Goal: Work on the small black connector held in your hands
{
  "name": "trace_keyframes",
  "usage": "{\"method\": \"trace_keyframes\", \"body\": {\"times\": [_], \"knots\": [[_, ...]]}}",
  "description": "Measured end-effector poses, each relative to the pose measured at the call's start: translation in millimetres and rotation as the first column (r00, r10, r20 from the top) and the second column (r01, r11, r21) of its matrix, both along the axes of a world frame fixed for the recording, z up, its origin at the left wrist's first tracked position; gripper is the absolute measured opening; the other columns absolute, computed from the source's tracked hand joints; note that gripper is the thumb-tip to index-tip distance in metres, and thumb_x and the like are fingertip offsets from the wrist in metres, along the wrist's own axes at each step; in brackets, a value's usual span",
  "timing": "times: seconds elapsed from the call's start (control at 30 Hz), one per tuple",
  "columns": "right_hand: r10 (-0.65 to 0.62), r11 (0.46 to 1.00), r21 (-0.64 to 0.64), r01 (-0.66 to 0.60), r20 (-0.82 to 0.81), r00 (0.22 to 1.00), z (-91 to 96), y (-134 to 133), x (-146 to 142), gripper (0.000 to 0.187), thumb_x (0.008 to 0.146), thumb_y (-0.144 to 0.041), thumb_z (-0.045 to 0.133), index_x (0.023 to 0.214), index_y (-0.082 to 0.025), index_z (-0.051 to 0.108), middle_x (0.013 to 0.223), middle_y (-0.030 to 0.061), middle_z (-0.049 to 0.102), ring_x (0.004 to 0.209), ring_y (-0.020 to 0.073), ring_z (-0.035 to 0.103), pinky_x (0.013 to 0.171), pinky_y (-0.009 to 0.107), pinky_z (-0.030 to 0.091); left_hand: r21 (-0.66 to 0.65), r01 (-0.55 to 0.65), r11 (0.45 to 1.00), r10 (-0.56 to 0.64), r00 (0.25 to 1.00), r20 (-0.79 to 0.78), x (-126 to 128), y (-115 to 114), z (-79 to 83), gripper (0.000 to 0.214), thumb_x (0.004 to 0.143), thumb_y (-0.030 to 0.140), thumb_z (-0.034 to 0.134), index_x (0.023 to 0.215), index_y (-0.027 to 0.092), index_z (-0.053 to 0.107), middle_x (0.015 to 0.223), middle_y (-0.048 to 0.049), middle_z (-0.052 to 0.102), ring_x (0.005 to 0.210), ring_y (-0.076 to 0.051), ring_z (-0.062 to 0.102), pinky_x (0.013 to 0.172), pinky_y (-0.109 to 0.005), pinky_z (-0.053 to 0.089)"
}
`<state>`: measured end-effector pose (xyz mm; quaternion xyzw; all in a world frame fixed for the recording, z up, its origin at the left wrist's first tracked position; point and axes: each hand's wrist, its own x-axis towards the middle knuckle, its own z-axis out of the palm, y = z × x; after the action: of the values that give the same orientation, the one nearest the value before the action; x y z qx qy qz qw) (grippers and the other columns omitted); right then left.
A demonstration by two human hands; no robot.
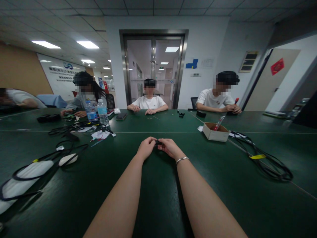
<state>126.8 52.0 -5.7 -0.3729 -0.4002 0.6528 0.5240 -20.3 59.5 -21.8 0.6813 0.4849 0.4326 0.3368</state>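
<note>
Both my arms reach forward over the dark green table (158, 205). Between my fingertips is a small black piece (158, 142), too small and too covered to name. My left hand (146, 147) is closed on its left side, thumb and fingers pinched. From the other side my right hand (169, 147) pinches it too, with a silver bracelet (182, 160) on that wrist. The fingers hide most of the piece, which is held at or just above the table top.
Right of my hands stands a small open cardboard box (216, 135) with a red-handled tool (219, 123) leaning in it. Black cable (269, 163) lies coiled farther right. At left are water bottles (102, 112), a white power strip (27, 178) and paper scraps (101, 135). Several people sit across the table.
</note>
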Motion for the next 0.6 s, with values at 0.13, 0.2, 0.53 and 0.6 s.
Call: {"method": "trace_keyframes", "body": {"times": [0.13,0.2,0.53,0.6], "knots": [[0.005,1.000,-0.009,-0.005,-0.002,1.000,-1.9,2.0,0.5,0.015,0.084,-0.007,0.059,0.070,-0.008,0.063,0.068,0.0089,0.065,0.056,0.0130,0.062,0.051,0.018,0.053,-0.035,-0.006,0.999,0.006,1.000,0.004,0.5,-1.6,2.8,0.029,0.084,0.032,0.042,0.097,0.020,0.065,0.086,-0.0029,0.065,0.070,-0.014,0.057,0.064,-0.024,0.045],[-0.006,1.000,-0.016,0.006,-0.001,1.000,-2.1,2.4,0.8,0.013,0.083,-0.007,0.060,0.070,-0.007,0.063,0.068,0.0093,0.065,0.054,0.0126,0.061,0.050,0.019,0.053,-0.044,-0.001,0.999,0.001,1.000,0.015,0.8,-0.1,1.7,0.028,0.083,0.030,0.042,0.097,0.020,0.064,0.087,-0.0028,0.065,0.068,-0.014,0.056,0.063,-0.024,0.045],[-0.036,0.999,-0.028,0.036,0.005,0.999,-0.1,1.6,0.6,0.012,0.083,-0.005,0.059,0.072,-0.006,0.063,0.066,0.0080,0.063,0.051,0.0112,0.059,0.049,0.019,0.053,0.007,0.010,1.000,-0.010,0.999,0.037,0.2,4.6,-4.5,0.025,0.080,0.025,0.049,0.098,0.020,0.064,0.094,-0.0039,0.066,0.083,-0.016,0.059,0.073,-0.026,0.047],[-0.037,0.999,-0.029,0.037,0.008,0.999,0.4,1.3,0.2,0.011,0.083,-0.006,0.060,0.072,-0.006,0.062,0.066,0.0083,0.063,0.052,0.0112,0.059,0.049,0.019,0.053,0.002,0.006,1.000,-0.006,1.000,0.029,0.0,3.4,-2.9,0.025,0.080,0.025,0.049,0.099,0.019,0.065,0.095,-0.0045,0.066,0.082,-0.016,0.059,0.072,-0.026,0.046]]}}
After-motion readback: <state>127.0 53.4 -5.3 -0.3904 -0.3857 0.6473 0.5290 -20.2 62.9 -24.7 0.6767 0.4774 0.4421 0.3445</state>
